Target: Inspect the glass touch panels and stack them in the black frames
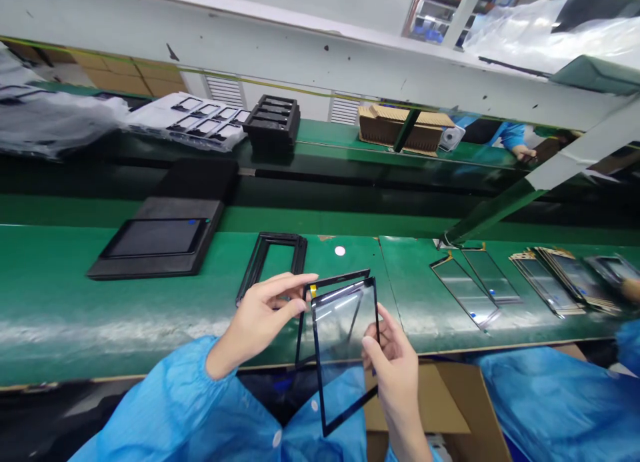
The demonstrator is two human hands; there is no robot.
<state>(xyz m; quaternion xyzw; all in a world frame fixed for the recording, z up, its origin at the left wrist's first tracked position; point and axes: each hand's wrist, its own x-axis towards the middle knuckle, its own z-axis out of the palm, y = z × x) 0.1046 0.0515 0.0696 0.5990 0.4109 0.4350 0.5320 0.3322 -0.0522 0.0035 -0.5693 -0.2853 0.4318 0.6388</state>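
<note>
My left hand [265, 315] is closed in a pinch on the upper left corner of a thin black frame [345, 275]. In my right hand [393, 355] is a clear glass touch panel [340, 355] with a black border, gripped by its right edge. The panel is tilted and sits in front of the frame, overlapping most of it; whether they touch, I cannot tell. A small yellow tab [313, 291] shows near the left fingertips. Just beyond my left hand, several stacked black frames [300, 254] lie on the green bench [200, 315].
At left, a dark screen unit [155, 238] rests on a black foam block [185, 192]. Several glass panels [465, 292] lie to the right, near a co-worker's blue sleeve [629, 345]. A green post [493, 215] rises there. Black trays [273, 125] stand behind; an open carton [445, 395] is below.
</note>
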